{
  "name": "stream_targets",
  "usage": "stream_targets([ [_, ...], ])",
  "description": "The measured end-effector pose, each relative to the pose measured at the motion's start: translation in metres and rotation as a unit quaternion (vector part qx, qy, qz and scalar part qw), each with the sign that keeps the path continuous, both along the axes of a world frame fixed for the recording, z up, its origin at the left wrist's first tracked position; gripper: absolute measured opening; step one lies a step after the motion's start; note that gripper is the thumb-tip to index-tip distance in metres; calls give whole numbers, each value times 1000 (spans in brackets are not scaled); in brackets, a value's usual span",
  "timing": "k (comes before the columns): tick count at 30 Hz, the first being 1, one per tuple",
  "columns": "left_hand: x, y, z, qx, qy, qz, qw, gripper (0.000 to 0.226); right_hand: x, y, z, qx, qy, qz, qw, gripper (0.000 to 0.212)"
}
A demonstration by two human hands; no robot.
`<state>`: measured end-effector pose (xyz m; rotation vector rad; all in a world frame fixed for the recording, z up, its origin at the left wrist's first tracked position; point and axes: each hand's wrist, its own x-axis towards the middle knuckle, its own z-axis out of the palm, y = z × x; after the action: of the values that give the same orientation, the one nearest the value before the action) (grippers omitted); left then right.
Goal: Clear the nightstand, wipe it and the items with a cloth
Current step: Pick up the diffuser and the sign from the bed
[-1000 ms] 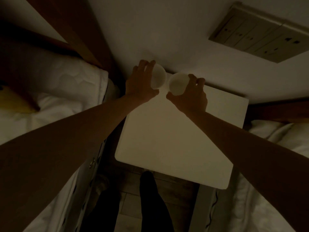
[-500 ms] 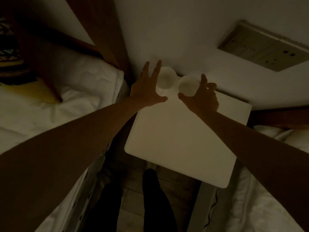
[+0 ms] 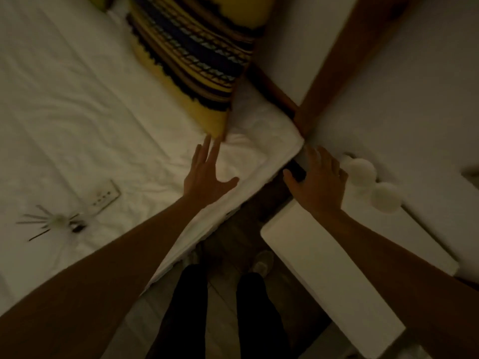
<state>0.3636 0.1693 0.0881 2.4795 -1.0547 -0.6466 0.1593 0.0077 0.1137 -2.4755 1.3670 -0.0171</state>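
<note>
The white nightstand [image 3: 334, 260] stands at the right, against the wall. Two white cups [image 3: 361, 169] [image 3: 386, 200] sit side by side at its back edge. My right hand [image 3: 317, 182] hovers over the nightstand's back left corner, fingers spread, just left of the nearer cup and holding nothing. My left hand [image 3: 207, 174] is spread open over the white bed [image 3: 77, 112], empty. On the bed at the left lie a white remote-like panel [image 3: 105, 196] and a small diffuser with thin sticks [image 3: 55, 222].
A striped yellow and dark cushion [image 3: 191, 55] leans at the head of the bed. A brown wooden headboard post [image 3: 337, 63] stands between bed and nightstand. My dark trouser legs [image 3: 220, 312] and shoes stand in the narrow floor gap.
Both hands let go of the two cups, which stay at the nightstand's back. The view swung left over the bed, and my left hand moved off the nightstand over the sheet.
</note>
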Motion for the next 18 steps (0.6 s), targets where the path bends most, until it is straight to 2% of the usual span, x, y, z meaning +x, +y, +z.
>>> stream_targets([
  [3, 39, 59, 6, 19, -13, 62, 998, 115, 56, 27, 3, 48, -20, 58, 997, 80],
  [10, 97, 168, 8, 39, -6, 189, 981, 111, 159, 106, -5, 80, -2, 197, 977, 80],
  [14, 112, 224, -2, 47, 19, 237, 970, 107, 206, 153, -17, 125, 14, 265, 956, 78],
  [18, 119, 269, -18, 76, 52, 273, 958, 99, 248, 201, -37, 206, 47, 320, 924, 68],
])
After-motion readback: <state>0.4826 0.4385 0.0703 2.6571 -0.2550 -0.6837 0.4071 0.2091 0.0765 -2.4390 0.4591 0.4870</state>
